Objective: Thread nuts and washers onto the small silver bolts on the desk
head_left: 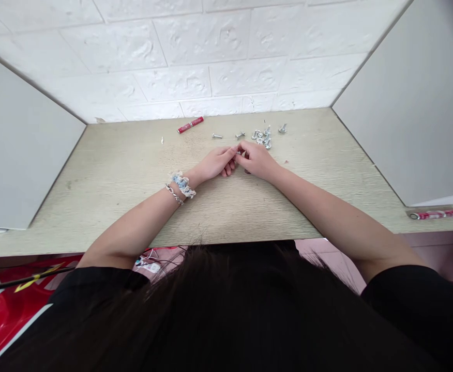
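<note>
My left hand (219, 161) and my right hand (255, 159) meet fingertip to fingertip above the table (226, 206). Between their pinched fingers is a small silvery metal piece (238, 153), mostly covered, perhaps a bolt. Just beyond my right hand lies a loose cluster of bolts, nuts and washers (267, 140). One bolt (240, 135) rests behind the fingertips, another bolt (217, 136) lies on its side further left, and a bolt with a wide head (283, 128) stands at the right of the cluster.
A red tube (190, 125) lies near the white brick wall (180, 51). Grey panels stand at the left (20, 144) and right (397, 113). Another red tube (439, 214) is at the table's right front edge. A small white scrap (162, 140) lies on the left.
</note>
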Tool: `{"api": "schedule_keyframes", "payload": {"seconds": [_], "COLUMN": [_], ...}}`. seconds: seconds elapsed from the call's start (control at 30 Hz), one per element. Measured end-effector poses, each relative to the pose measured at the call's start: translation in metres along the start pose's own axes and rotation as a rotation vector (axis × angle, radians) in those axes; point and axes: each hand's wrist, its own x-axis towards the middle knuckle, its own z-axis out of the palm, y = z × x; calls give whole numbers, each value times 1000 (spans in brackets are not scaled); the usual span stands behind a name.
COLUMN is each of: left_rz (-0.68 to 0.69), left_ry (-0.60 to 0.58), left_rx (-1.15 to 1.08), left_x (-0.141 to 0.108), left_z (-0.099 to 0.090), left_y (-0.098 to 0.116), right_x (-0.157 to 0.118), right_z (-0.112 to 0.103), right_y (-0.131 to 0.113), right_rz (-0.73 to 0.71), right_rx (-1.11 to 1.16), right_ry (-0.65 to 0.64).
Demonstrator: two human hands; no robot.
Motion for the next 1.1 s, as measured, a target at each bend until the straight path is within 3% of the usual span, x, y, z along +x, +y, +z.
{"api": "schedule_keyframes", "payload": {"seconds": [0.7,1.1], "left_rz": [-13,-30], "left_ry": [-3,17], "left_rx": [-9,-99], "left_x": [-1,0], "left_z": [0,-1], "left_y": [4,0], "right_x": [-1,0], "right_z": [0,2], "right_y": [0,8], "right_rz": [-1,-76], "right_rx": [28,24], "right_ry": [-11,23]}}
